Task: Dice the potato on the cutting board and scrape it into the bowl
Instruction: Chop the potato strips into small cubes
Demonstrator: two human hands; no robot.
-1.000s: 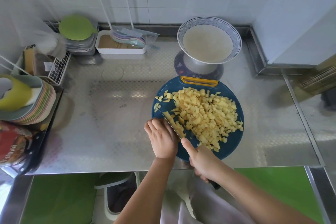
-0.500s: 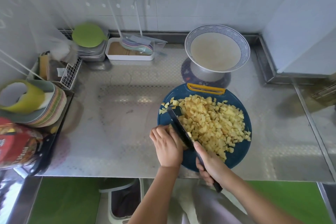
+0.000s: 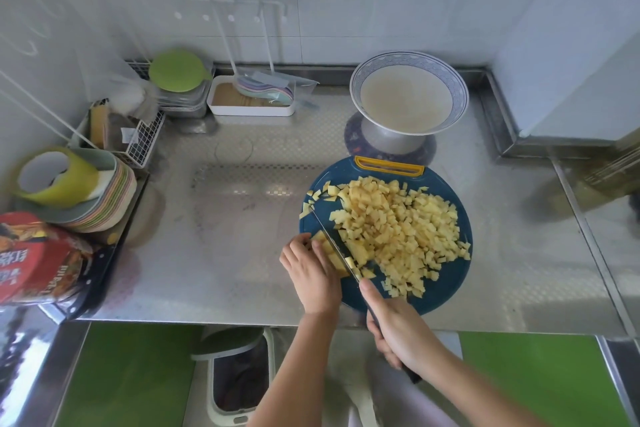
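Pinning the uncut potato strips (image 3: pixel 329 250) under curled fingertips, the left hand (image 3: pixel 313 276) is seen from the head camera at the near-left edge of the blue cutting board (image 3: pixel 446 288). The knife (image 3: pixel 330 239) is gripped by its handle in the right hand (image 3: pixel 398 333), forefinger laid along the spine, blade set across the strips. Diced potato (image 3: pixel 398 229) is heaped over most of the board. No potato is seen in the blue-rimmed bowl (image 3: pixel 462 97) just behind it. The cubes are judged light, wet and easily scattered, best swept with the flat of the blade while the board is taken by its yellow handle (image 3: pixel 389 165).
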